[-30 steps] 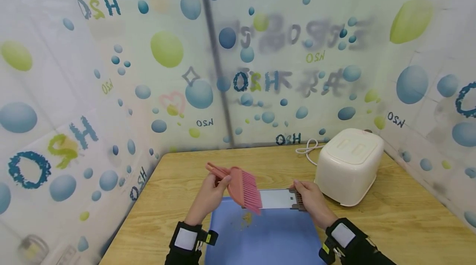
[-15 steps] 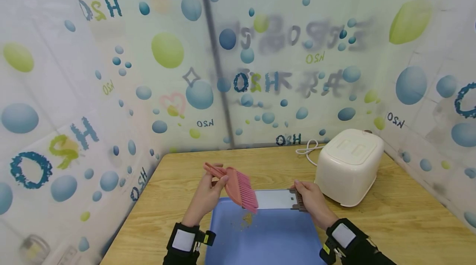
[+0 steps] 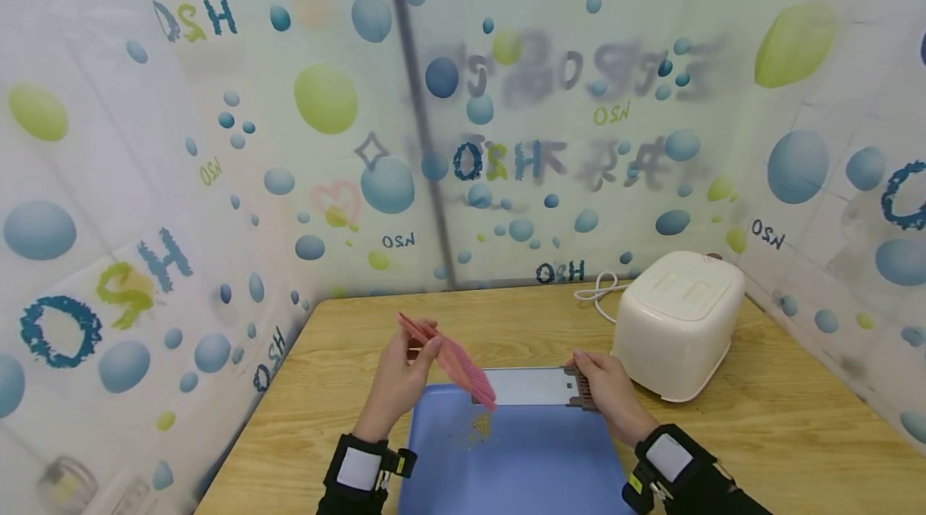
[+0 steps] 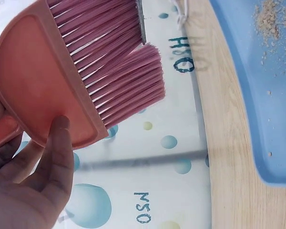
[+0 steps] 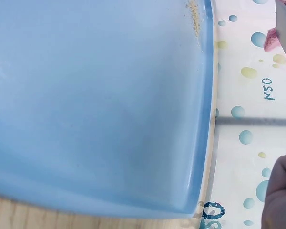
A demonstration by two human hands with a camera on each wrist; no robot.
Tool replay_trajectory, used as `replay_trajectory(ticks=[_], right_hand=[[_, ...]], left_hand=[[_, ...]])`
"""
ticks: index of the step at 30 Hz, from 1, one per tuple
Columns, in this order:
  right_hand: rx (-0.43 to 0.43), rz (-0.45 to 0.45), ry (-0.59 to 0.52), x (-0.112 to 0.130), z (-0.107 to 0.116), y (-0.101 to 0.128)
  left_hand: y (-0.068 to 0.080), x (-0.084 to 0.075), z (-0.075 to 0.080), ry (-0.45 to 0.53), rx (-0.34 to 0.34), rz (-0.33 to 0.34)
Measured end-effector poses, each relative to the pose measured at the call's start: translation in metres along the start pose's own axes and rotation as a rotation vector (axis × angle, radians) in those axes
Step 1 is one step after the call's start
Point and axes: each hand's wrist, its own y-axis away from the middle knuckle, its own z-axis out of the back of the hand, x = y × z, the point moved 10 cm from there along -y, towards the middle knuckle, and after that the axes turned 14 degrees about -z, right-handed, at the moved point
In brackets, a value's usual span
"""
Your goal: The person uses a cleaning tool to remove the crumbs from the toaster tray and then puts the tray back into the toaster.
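Observation:
My left hand (image 3: 394, 388) grips a coral-pink hand brush (image 3: 454, 361) by its handle, thumb on the brush's flat head in the left wrist view. Its pink bristles (image 4: 121, 78) slant down over the left end of a flat metal crumb tray (image 3: 534, 386) with brown ends. My right hand (image 3: 610, 390) pinches the crumb tray by its right end, keeping it level over the far edge of a blue tray (image 3: 550, 463). Below the brush, a small heap of yellowish crumbs (image 3: 481, 424) lies in the blue tray, with finer bits scattered around.
A cream toaster (image 3: 676, 326) stands just right of my right hand, its white cord (image 3: 599, 290) looped behind. The wooden table (image 3: 289, 418) extends on both sides of the blue tray. A patterned curtain (image 3: 347, 113) encloses the back and sides.
The brush has slid left along the crumb tray and turned more edge-on, baring more of the metal. My right hand and the crumb tray have stayed in place.

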Motion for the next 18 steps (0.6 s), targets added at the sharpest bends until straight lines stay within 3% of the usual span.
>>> replay_trajectory(ticks=[11, 18], right_hand=[[-0.003, -0.003, 0.000, 0.0008, 0.0011, 0.0020], [-0.011, 0.002, 0.004, 0.0008, 0.0015, 0.0009]], left_hand=[[-0.0008, 0.0001, 0.0042, -0.035, -0.046, -0.011], [-0.0002, 0.0000, 0.0080, -0.070, -0.094, 0.037]])
